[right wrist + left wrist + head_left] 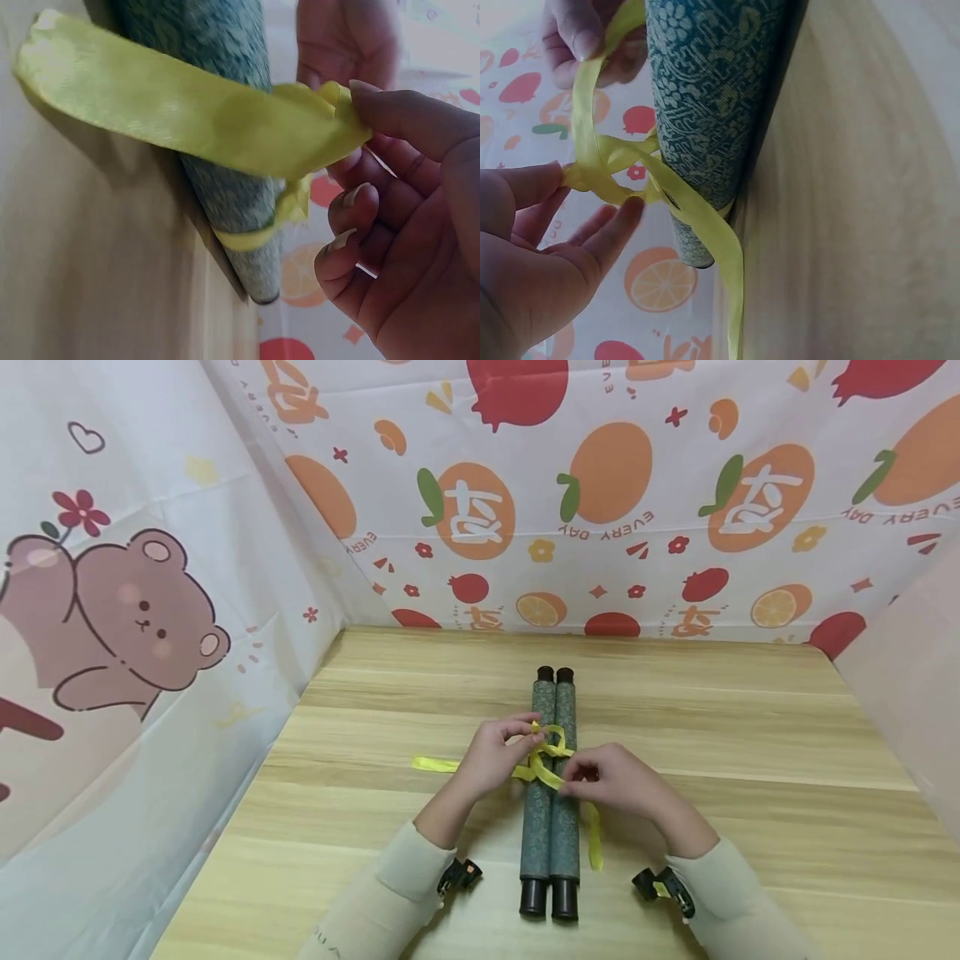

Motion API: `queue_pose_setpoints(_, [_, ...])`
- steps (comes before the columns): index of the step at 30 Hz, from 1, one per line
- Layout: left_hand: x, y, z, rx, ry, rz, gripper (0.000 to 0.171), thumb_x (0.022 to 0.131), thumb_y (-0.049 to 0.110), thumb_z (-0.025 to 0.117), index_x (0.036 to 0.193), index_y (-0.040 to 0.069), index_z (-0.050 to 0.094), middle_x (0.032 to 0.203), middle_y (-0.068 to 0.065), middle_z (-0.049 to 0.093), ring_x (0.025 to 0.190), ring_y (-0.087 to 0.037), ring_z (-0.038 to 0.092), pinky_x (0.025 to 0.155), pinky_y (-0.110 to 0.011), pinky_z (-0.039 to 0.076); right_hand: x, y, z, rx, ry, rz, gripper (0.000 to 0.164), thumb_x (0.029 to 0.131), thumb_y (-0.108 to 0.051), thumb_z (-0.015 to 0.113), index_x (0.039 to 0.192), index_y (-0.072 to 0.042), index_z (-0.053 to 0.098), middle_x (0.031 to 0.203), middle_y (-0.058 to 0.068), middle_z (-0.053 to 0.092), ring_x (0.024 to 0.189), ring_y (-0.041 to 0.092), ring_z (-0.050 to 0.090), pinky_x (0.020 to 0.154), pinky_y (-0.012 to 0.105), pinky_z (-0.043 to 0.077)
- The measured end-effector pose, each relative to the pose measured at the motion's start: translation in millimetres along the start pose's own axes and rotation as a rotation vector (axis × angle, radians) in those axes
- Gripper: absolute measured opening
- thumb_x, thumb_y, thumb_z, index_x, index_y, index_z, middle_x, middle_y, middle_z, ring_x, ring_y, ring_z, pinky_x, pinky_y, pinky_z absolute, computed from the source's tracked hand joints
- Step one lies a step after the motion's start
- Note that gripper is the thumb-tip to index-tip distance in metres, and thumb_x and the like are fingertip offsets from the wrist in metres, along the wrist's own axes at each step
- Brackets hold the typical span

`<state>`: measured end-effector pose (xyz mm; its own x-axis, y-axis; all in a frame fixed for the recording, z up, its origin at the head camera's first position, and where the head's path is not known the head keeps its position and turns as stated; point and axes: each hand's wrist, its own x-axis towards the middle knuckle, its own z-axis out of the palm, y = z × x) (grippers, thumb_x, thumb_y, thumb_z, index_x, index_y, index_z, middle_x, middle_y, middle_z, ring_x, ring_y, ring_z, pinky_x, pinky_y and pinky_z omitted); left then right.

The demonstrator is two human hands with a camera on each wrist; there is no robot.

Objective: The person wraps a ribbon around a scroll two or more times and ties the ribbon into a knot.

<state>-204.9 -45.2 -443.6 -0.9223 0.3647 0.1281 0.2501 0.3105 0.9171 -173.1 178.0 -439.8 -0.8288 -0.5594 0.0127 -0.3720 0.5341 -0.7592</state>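
Two rolled scrolls, one on the left and one on the right, lie side by side, covered in green floral-patterned cloth with dark end knobs. A yellow ribbon passes around them and crosses in loops on top. My left hand pinches a ribbon loop between thumb and finger, above the scrolls. Over their right side, my right hand pinches another stretch of ribbon between thumb and fingers. One loose tail hangs right of the scrolls; another extends left across the table. The crossing is partly hidden by fingers.
The scrolls rest on a light wood-grain table. Behind it hangs a fruit-printed cloth, and at the left a white cloth with a bear print. Small dark cameras are strapped at both wrists.
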Motion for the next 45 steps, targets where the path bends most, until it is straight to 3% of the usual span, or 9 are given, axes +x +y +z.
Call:
queue_pose_setpoints(5, [1.4,-0.8,-0.6,-0.048,-0.013,-0.038,0.023,0.097,0.021,0.063,0.103,0.002,0.074,0.136,-0.01,0.061,0.128,-0.026,0.056,0.094,-0.034,0.054,-1,8,-11,0.0,0.044,0.048,0.006,0.091,-0.021,0.071,0.095,-0.018,0.074,0.081,-0.001,0.07,0.07,0.009,0.059,0.061,0.024,0.051])
queue_pose_setpoints(10, [3.0,-0.5,-0.1,-0.075,-0.04,-0.033,0.023,0.097,0.019,0.063,0.106,0.001,0.074,0.135,-0.01,0.062,0.126,-0.022,0.058,0.089,-0.025,0.055,4,15,-17,-0.014,0.118,0.085,0.007,0.092,-0.023,0.071,0.093,-0.018,0.075,0.08,0.006,0.07,0.068,0.012,0.058,0.059,0.026,0.05])
queue_pose_setpoints(21, [4.1,-1.5,2.7,-0.129,-0.085,-0.007,0.024,0.097,0.022,0.064,0.106,0.003,0.075,0.128,-0.003,0.067,0.12,-0.017,0.062,0.088,-0.027,0.055,23,18,-14,-0.164,0.245,0.107,0.008,0.091,-0.023,0.071,0.092,-0.016,0.075,0.079,-0.005,0.066,0.066,0.01,0.053,0.057,0.026,0.047])
queue_pose_setpoints(29, [6.2,-3.3,4.5,-0.191,-0.107,0.014,0.024,0.098,0.02,0.062,0.104,0.001,0.074,0.128,-0.01,0.067,0.12,-0.019,0.062,0.091,-0.03,0.054,29,22,-11,-0.209,0.322,0.095,0.004,0.089,-0.017,0.07,0.086,-0.015,0.072,0.086,0.0,0.065,0.067,0.011,0.052,0.059,0.027,0.045])
queue_pose_setpoints(39, [5.1,-2.7,3.8,-0.33,-0.106,0.007,0.026,0.097,0.012,0.062,0.104,-0.012,0.069,0.13,-0.017,0.064,0.126,-0.024,0.058,0.094,-0.029,0.053,24,29,-14,-0.196,0.294,0.097,0.018,0.086,-0.006,0.064,0.098,-0.013,0.077,0.081,-0.001,0.068,0.065,0.011,0.052,0.058,0.027,0.045])
queue_pose_setpoints(45, [5.1,-3.5,4.9,-0.374,-0.106,0.008,0.027,0.096,0.009,0.063,0.104,-0.017,0.066,0.13,-0.021,0.062,0.127,-0.027,0.056,0.096,-0.029,0.052,22,33,-12,-0.082,0.263,0.026,0.015,0.087,-0.003,0.062,0.083,-0.012,0.074,0.083,0.0,0.068,0.068,0.011,0.053,0.06,0.025,0.045])
